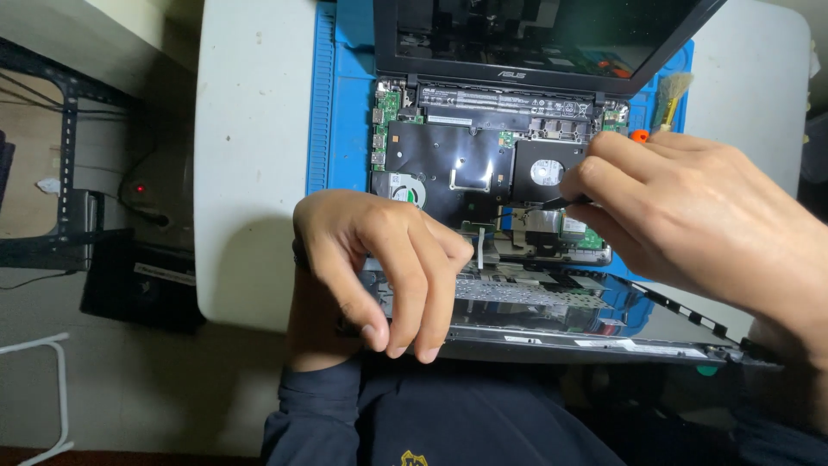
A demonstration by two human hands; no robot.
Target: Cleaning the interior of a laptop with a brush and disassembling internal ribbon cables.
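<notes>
- Your opened laptop [483,173] lies on the blue mat, its dark screen tilted away from you, its circuit board, round fan and black shielding exposed
- Its detached keyboard cover [552,319] leans tilted at the near edge
- A thin black tool [565,202] points at the board's middle

Single head-worn view, looking steeply down from close range

The camera sat above the person's lap and faced down and forward over the white table [250,173]; the opened laptop [492,164] on its blue mat [341,129] filled the centre, both hands loomed large in the foreground, and floor showed at left.
</notes>
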